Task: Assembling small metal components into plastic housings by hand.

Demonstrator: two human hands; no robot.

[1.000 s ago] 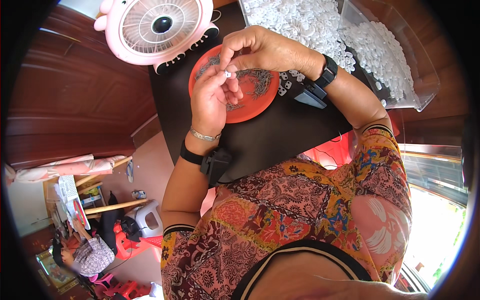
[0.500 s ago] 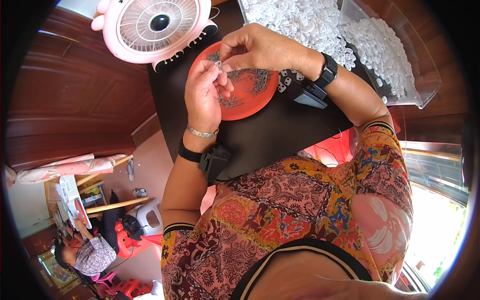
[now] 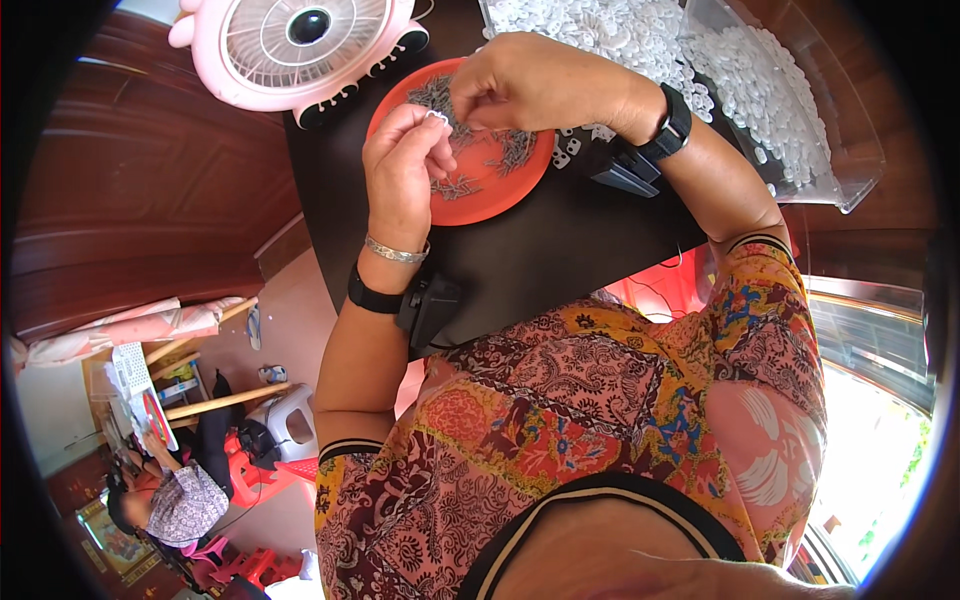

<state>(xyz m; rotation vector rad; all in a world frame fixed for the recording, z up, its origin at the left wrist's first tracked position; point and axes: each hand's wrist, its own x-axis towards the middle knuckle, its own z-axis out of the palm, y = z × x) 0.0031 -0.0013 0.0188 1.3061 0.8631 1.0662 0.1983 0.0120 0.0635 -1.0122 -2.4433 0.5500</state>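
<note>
Over the left part of a round orange plate (image 3: 470, 207), my left hand (image 3: 400, 165) pinches a small white plastic clip (image 3: 437, 117) between thumb and fingers. My right hand (image 3: 535, 85) hangs above the far side of the plate, its fingers curled together. Whatever its fingertips hold, if anything, is too small or hidden to make out. Piles of thin grey nails (image 3: 515, 153) lie in the plate below both hands. Each wrist wears a black strap with a dark block on it.
A pink fan (image 3: 310, 50) stands at the far left of the dark table (image 3: 560, 235). White plastic pieces (image 3: 590, 35) are heaped at the back, and more fill a clear bin (image 3: 845, 190) on the right. Another person (image 3: 185, 505) sits at the lower left.
My right hand has drawn away from my left, so the fingertips no longer meet. The white clip shows more plainly in my left hand. The whole view has shifted slightly.
</note>
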